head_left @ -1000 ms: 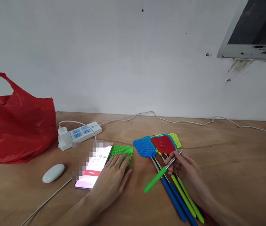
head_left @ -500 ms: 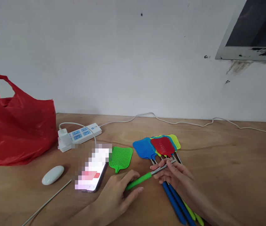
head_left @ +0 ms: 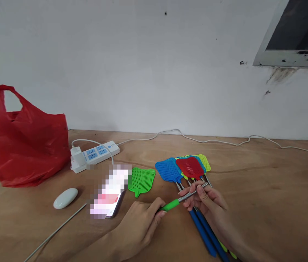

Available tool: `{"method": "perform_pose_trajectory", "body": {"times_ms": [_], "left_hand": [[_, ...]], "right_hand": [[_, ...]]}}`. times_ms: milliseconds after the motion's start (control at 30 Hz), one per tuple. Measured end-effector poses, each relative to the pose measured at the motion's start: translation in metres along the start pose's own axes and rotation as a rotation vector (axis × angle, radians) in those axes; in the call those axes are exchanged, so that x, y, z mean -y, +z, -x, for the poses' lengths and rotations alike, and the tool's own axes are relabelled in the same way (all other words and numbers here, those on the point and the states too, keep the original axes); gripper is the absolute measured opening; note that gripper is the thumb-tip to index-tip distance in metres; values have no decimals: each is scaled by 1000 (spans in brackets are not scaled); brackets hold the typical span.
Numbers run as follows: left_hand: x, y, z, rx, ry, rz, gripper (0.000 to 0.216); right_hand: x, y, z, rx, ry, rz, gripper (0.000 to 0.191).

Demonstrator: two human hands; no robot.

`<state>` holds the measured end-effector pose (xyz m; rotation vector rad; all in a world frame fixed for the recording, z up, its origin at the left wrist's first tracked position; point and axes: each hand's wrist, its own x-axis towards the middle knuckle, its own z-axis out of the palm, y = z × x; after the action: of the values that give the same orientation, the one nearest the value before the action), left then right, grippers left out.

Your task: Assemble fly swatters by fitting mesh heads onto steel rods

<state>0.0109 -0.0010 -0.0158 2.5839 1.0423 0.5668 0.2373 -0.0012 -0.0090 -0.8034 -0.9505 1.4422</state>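
Note:
My left hand [head_left: 140,225] is closed around the green grip of a fly swatter handle [head_left: 172,205]. The fingers of my right hand [head_left: 207,202] pinch the handle's metal rod near its bare end. A loose green swatter head [head_left: 142,180] lies flat on the table, apart from the rod and just beyond my left hand. Under and beyond my right hand is a pile of fly swatters, with a blue head [head_left: 168,170], a red head [head_left: 190,167] and a yellow head [head_left: 204,162]. Blue grips [head_left: 204,234] from the pile point toward me, partly hidden by my right arm.
A phone [head_left: 112,193] with its screen lit lies left of the green head. Farther left are a white oval object [head_left: 66,198], a power strip [head_left: 99,153] with a charger, and a red plastic bag [head_left: 28,145]. A white cable [head_left: 211,141] runs along the wall.
My left hand has closed its fingers more tightly over the green grip, covering more of it. My right hand keeps its pinch on the rod. The whole view has shifted slightly.

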Motion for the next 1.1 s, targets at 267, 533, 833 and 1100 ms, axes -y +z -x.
{"method": "perform_pose_trajectory", "body": {"times_ms": [267, 533, 833, 1100], "left_hand": [[-5, -3, -1, 2, -7, 33, 41], [-10, -8, -1, 83, -45, 121, 45], [-11, -4, 1, 78, -107, 113, 46], [-13, 2, 1, 44, -157, 167, 50]], "right_hand": [[3, 2, 3, -10, -49, 40, 31], [7, 6, 6, 2, -105, 63, 30], [6, 7, 8, -1, -125, 72, 32], [-1, 5, 8, -65, -108, 40, 32]]}}
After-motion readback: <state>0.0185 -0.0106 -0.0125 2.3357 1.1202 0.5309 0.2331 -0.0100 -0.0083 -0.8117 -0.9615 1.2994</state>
